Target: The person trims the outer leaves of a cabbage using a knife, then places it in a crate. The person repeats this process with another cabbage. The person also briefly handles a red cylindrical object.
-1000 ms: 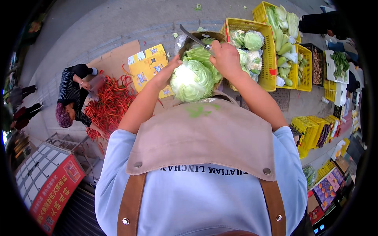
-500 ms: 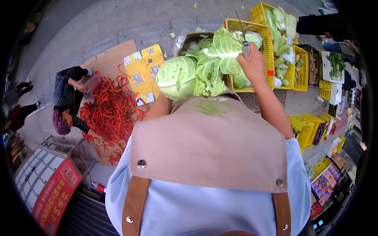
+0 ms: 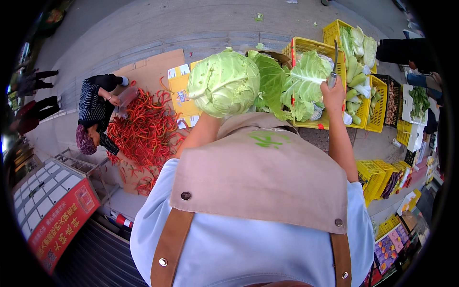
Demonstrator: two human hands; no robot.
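A large pale green cabbage (image 3: 224,83) is held up in front of my apron, resting on my left hand. My left forearm (image 3: 202,135) runs beneath it, and the head of leaves hides the fingers. My right hand (image 3: 333,95) is closed round the grey handle of a knife (image 3: 334,55), whose thin, curved blade points up. Large loose outer leaves (image 3: 306,79) hang beside that hand, spread between it and the cabbage. Whether the fingers also pinch a leaf is hard to see.
Yellow crates (image 3: 299,45) with vegetables stand beyond my right hand. A cardboard box (image 3: 275,56) is partly hidden behind the leaves. At left, a person in a striped top (image 3: 93,103) bends over a heap of red chillies (image 3: 143,129) on flattened cardboard (image 3: 153,64).
The outer leaves have come away from the cabbage, toward the right with my right hand. The cabbage has risen and shows its rounded side. My right hand still grips the knife.
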